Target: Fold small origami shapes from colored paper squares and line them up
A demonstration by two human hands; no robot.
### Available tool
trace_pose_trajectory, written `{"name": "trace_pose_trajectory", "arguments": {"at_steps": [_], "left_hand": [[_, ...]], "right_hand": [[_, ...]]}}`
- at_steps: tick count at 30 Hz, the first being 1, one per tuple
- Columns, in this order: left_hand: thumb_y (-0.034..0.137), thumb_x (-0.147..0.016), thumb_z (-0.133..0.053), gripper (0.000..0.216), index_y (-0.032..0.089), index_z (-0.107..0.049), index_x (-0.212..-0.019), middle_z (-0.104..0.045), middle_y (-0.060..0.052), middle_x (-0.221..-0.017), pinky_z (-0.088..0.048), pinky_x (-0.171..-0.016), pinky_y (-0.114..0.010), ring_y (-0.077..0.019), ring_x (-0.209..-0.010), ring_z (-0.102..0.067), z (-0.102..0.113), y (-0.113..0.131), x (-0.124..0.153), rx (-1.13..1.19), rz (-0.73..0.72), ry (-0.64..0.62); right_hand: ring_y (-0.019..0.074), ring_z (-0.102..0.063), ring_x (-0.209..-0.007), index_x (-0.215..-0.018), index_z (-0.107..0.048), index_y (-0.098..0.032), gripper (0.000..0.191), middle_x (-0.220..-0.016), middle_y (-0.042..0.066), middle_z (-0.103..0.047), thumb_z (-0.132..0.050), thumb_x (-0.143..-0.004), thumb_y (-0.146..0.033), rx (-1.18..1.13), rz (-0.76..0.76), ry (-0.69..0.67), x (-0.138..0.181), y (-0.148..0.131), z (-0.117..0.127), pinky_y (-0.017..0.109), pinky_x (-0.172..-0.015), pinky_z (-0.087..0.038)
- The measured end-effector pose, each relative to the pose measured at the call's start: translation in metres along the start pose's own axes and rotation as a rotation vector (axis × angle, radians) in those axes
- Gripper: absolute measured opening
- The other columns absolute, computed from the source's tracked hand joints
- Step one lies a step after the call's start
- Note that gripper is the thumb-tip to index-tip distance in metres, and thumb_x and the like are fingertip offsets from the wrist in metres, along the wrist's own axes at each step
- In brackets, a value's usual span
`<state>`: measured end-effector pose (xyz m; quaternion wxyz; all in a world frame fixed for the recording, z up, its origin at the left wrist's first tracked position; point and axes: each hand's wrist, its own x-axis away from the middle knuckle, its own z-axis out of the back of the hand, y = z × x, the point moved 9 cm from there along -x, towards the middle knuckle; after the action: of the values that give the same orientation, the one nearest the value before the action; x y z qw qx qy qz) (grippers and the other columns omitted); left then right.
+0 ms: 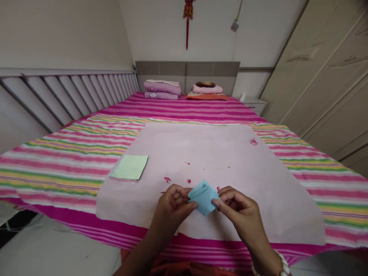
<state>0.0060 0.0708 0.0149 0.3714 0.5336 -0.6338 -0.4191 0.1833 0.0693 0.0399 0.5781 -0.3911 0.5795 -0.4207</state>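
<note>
A bedroom fills the head view: a wide bed point(172, 107) runs back to a grey headboard point(161, 68), with folded bedding in two piles, a lilac pile point(162, 89) and a pink pile point(207, 90), and a wardrobe point(319, 73) on the right. Over the striped cover point(71, 153) lies a pale sheet point(198, 145); on it sit a stack of light green paper point(130, 167) at the left, a small crumpled-looking pink piece point(253, 142) at the far right, and red scraps point(188, 181) scattered in the middle. At the near part of this sheet the blue paper point(204, 202), partly folded with a rolled-looking flap point(200, 188) along its upper left, is held between the two hands, seemingly raised off the surface. The left hand point(174, 205) pinches its left corner between thumb and fingers; the right hand point(243, 209), with a pale bracelet point(283, 264) at the wrist, pinches the right corner the same way. The flap looks loose, so it could spring open or crease off line if either thumb slips. Pulling the hands outward could tear the thin corners. The bedding underneath probably gives, so pressing there might leave a soft, crooked fold, and a trapped scrap could spoil it too.
</note>
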Motion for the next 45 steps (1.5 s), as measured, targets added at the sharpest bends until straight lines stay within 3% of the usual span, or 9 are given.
{"name": "trace_pose_trajectory", "arguments": {"at_steps": [8, 17, 20, 25, 29, 33, 38, 45], "left_hand": [[0.02, -0.069, -0.075, 0.014, 0.016, -0.062, -0.066, -0.074, -0.006, -0.094, -0.053, -0.074, -0.027, -0.0164, -0.081, -0.069, 0.015, -0.005, -0.001, -0.168, 0.008, 0.076], [0.021, -0.067, -0.076, 0.018, 0.016, -0.06, -0.062, -0.075, -0.004, -0.08, -0.055, -0.069, -0.027, -0.015, -0.071, -0.068, 0.012, -0.004, -0.003, -0.095, -0.008, 0.078], [0.021, -0.066, -0.077, 0.021, 0.015, -0.058, -0.061, -0.075, -0.004, -0.077, -0.055, -0.067, -0.027, -0.0146, -0.069, -0.067, 0.013, -0.008, -0.006, -0.058, 0.003, 0.094], [0.021, -0.064, -0.079, 0.025, 0.015, -0.055, -0.062, -0.074, -0.004, -0.073, -0.056, -0.066, -0.029, -0.0156, -0.068, -0.068, 0.016, -0.014, -0.009, -0.022, 0.036, 0.124], [0.021, -0.062, -0.08, 0.026, 0.015, -0.055, -0.061, -0.074, -0.004, -0.071, -0.056, -0.064, -0.027, -0.0147, -0.064, -0.068, 0.02, -0.012, -0.01, -0.019, 0.005, 0.174], [0.022, -0.062, -0.08, 0.025, 0.015, -0.057, -0.062, -0.074, -0.003, -0.072, -0.056, -0.064, -0.026, -0.0148, -0.067, -0.068, 0.024, -0.008, -0.008, -0.032, -0.026, 0.228], [0.023, -0.064, -0.078, 0.024, 0.015, -0.056, -0.062, -0.074, -0.003, -0.075, -0.055, -0.063, -0.024, -0.0128, -0.065, -0.067, 0.028, -0.006, -0.007, -0.079, -0.037, 0.241], [0.017, -0.063, -0.079, 0.035, 0.018, -0.045, -0.074, -0.072, 0.0, -0.077, -0.054, -0.066, -0.024, -0.0119, -0.067, -0.068, 0.02, -0.008, -0.011, 0.023, -0.01, 0.161]], "right_hand": [[0.0155, -0.056, -0.064, -0.063, -0.065, -0.02, 0.013, -0.067, 0.002, -0.062, -0.076, -0.07, -0.021, -0.019, -0.023, -0.001, 0.0, 0.001, -0.002, 0.026, -0.054, -0.043], [0.0129, -0.052, -0.06, -0.063, -0.064, -0.019, 0.016, -0.064, 0.0, -0.058, -0.077, -0.069, -0.024, -0.04, -0.091, 0.022, 0.0, 0.01, -0.001, 0.024, -0.053, -0.041], [0.0104, -0.05, -0.053, -0.073, -0.064, -0.019, 0.019, -0.062, -0.002, -0.057, -0.08, -0.065, -0.025, -0.146, -0.182, 0.06, 0.0, 0.02, -0.001, 0.022, -0.048, -0.041], [0.0094, -0.05, -0.051, -0.097, -0.064, -0.02, 0.041, -0.066, -0.003, -0.059, -0.082, -0.062, -0.029, -0.28, -0.296, 0.052, -0.001, 0.031, -0.01, 0.02, -0.045, -0.041], [0.0076, -0.045, -0.047, -0.074, -0.065, -0.016, 0.028, -0.053, -0.005, -0.051, -0.082, -0.062, -0.035, -0.252, -0.398, -0.1, 0.008, 0.041, -0.029, 0.02, -0.045, -0.038], [0.0071, -0.043, -0.044, -0.059, -0.061, -0.015, 0.031, -0.047, -0.005, -0.049, -0.08, -0.063, -0.039, -0.159, -0.466, -0.217, 0.018, 0.048, -0.043, 0.02, -0.044, -0.035], [0.007, -0.043, -0.04, -0.057, -0.063, -0.015, 0.036, -0.049, -0.003, -0.054, -0.075, -0.065, -0.048, -0.093, -0.487, -0.229, 0.021, 0.046, -0.046, 0.02, -0.041, -0.032], [0.0071, -0.034, -0.04, -0.054, -0.057, -0.017, 0.037, -0.044, -0.006, -0.043, -0.073, -0.066, -0.048, -0.059, -0.439, -0.187, 0.02, 0.041, -0.045, 0.02, -0.04, -0.026]]}}
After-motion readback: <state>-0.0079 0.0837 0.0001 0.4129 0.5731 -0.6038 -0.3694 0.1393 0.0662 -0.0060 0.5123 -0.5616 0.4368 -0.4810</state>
